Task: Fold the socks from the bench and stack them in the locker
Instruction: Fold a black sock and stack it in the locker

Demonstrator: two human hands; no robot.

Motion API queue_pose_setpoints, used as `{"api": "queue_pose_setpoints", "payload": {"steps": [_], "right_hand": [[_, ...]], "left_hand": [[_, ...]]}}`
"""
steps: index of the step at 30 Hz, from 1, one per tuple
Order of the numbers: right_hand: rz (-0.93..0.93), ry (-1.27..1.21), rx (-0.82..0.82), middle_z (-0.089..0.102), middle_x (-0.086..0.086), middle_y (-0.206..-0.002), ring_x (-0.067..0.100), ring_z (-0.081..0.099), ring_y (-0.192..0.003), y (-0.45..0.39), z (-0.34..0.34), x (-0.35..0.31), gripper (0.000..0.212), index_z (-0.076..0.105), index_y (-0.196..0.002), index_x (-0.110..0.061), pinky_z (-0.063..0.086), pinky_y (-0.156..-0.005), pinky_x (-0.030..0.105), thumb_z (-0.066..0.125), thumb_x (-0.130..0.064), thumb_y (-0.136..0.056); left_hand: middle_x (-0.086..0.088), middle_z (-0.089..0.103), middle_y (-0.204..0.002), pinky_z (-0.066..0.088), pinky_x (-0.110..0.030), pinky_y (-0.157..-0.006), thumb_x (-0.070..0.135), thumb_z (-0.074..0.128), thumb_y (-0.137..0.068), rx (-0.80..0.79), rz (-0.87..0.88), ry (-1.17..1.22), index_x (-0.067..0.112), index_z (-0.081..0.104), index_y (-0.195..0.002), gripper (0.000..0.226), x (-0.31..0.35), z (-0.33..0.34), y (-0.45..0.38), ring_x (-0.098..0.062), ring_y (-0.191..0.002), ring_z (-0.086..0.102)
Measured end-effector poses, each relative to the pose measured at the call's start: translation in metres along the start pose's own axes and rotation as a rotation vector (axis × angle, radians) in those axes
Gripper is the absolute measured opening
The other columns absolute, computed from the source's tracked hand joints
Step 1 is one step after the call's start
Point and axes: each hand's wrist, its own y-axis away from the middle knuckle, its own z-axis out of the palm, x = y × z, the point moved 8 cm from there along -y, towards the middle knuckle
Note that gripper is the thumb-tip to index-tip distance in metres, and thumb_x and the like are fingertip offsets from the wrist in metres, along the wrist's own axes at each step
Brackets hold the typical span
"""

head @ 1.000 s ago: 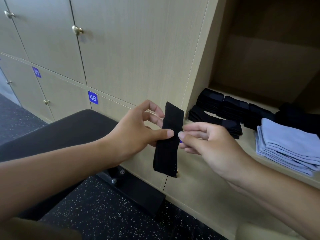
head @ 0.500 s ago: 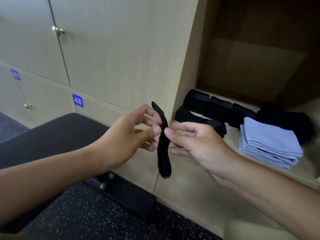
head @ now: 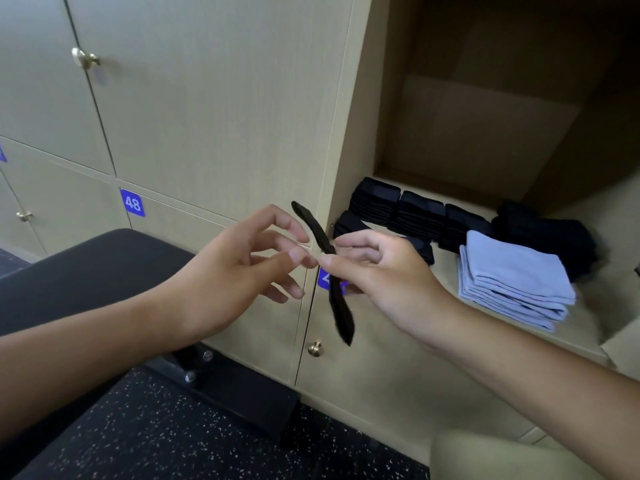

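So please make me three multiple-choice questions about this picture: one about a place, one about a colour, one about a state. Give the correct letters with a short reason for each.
1. Where does the pile of folded light blue cloths lie?
A. on the bench
B. on the shelf of the open locker
C. on the floor

2. What colour is the sock between the hands?
A. black
B. white
C. red

3. Which hand has the sock in its grip?
A. the left hand alone
B. neither hand
C. the right hand

Answers:
1 B: the pile sits on the open locker's shelf, right of the black sock stacks.
2 A: the sock is black along its whole length.
3 C: the right hand pinches the sock with thumb and fingers; the left hand has loose fingers beside it.
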Motion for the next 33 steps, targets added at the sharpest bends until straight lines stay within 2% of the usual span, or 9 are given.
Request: {"api": "queue_pose_setpoints", "payload": {"steps": [4, 7, 10, 12, 14, 20, 25, 30, 33], "right_hand": [[-0.167, 0.222, 0.163, 0.069, -0.015, -0.100, 0.003, 0.068, -0.089, -0.005, -0.032, -0.013, 0.038, 0.065, -0.114, -0.029, 0.056, -0.085, 0.026, 0.081, -0.034, -0.081], [-0.256, 0.361, 0.237, 0.066, -0.020, -0.102, -0.001, 0.063, -0.093, -0.012, -0.060, -0.020, 0.035, 0.062, -0.112, -0.029, 0.052, -0.083, 0.020, 0.080, -0.032, -0.083], [-0.282, 0.546, 0.248, 0.062, -0.022, -0.106, 0.004, 0.059, -0.101, -0.024, -0.082, -0.022, 0.036, 0.057, -0.113, -0.029, 0.051, -0.092, 0.030, 0.078, -0.034, -0.085], [-0.248, 0.615, 0.221, 0.058, -0.023, -0.108, 0.009, 0.057, -0.106, -0.034, -0.091, -0.019, 0.037, 0.055, -0.115, -0.029, 0.051, -0.096, 0.038, 0.077, -0.035, -0.087], [-0.221, 0.662, 0.179, 0.056, -0.023, -0.109, 0.010, 0.056, -0.108, -0.045, -0.094, -0.014, 0.038, 0.053, -0.117, -0.031, 0.050, -0.097, 0.040, 0.076, -0.037, -0.087], [-0.218, 0.792, 0.076, 0.058, -0.012, -0.118, 0.010, 0.055, -0.111, -0.079, -0.086, -0.003, 0.041, 0.052, -0.119, -0.027, 0.048, -0.099, 0.038, 0.075, -0.039, -0.088], [-0.193, 0.812, 0.019, 0.058, -0.007, -0.117, 0.014, 0.056, -0.110, -0.102, -0.079, 0.013, 0.043, 0.053, -0.119, -0.022, 0.046, -0.097, 0.035, 0.077, -0.036, -0.087], [-0.153, 0.876, -0.071, 0.059, -0.007, -0.119, 0.016, 0.057, -0.112, -0.114, -0.067, 0.034, 0.042, 0.051, -0.119, -0.027, 0.047, -0.099, 0.036, 0.076, -0.038, -0.087], [-0.149, 0.886, -0.122, 0.059, -0.007, -0.120, 0.014, 0.056, -0.115, -0.118, -0.060, 0.037, 0.042, 0.052, -0.122, -0.025, 0.045, -0.100, 0.031, 0.075, -0.035, -0.089]], "left_hand": [[0.000, 0.076, -0.100, 0.062, -0.040, -0.080, 0.027, 0.061, -0.098, -0.016, 0.008, -0.151, 0.021, 0.058, -0.108, 0.012, -0.004, -0.004, 0.000, -0.022, -0.081, 0.076], [0.004, 0.074, -0.097, 0.061, -0.042, -0.081, 0.029, 0.061, -0.098, -0.052, 0.017, -0.240, 0.029, 0.058, -0.107, 0.010, -0.007, -0.004, 0.001, -0.018, -0.081, 0.075], [0.007, 0.073, -0.095, 0.058, -0.051, -0.084, 0.029, 0.062, -0.097, -0.078, 0.009, -0.294, 0.032, 0.060, -0.105, 0.008, -0.012, -0.006, 0.001, -0.014, -0.079, 0.075], [0.011, 0.073, -0.094, 0.057, -0.052, -0.086, 0.029, 0.063, -0.097, -0.095, -0.003, -0.345, 0.031, 0.063, -0.103, 0.006, -0.014, -0.008, 0.000, -0.010, -0.078, 0.074], [0.012, 0.073, -0.094, 0.057, -0.047, -0.086, 0.028, 0.063, -0.098, -0.103, -0.009, -0.379, 0.030, 0.065, -0.101, 0.004, -0.015, -0.009, -0.002, -0.008, -0.078, 0.073], [0.016, 0.074, -0.091, 0.052, -0.021, -0.074, 0.022, 0.064, -0.097, -0.119, 0.019, -0.462, 0.028, 0.068, -0.093, 0.009, -0.015, -0.013, -0.005, -0.008, -0.079, 0.071], [0.017, 0.073, -0.091, 0.053, -0.024, -0.075, 0.025, 0.064, -0.096, -0.125, 0.021, -0.496, 0.029, 0.069, -0.091, 0.008, -0.020, -0.018, -0.006, -0.008, -0.079, 0.071], [0.016, 0.073, -0.093, 0.055, -0.025, -0.076, 0.026, 0.064, -0.097, -0.137, 0.009, -0.518, 0.030, 0.069, -0.091, 0.008, -0.024, -0.021, -0.004, -0.008, -0.080, 0.071], [0.015, 0.073, -0.093, 0.056, -0.031, -0.081, 0.027, 0.064, -0.097, -0.147, 0.009, -0.523, 0.029, 0.069, -0.092, 0.007, -0.025, -0.022, -0.003, -0.009, -0.080, 0.071]]}}
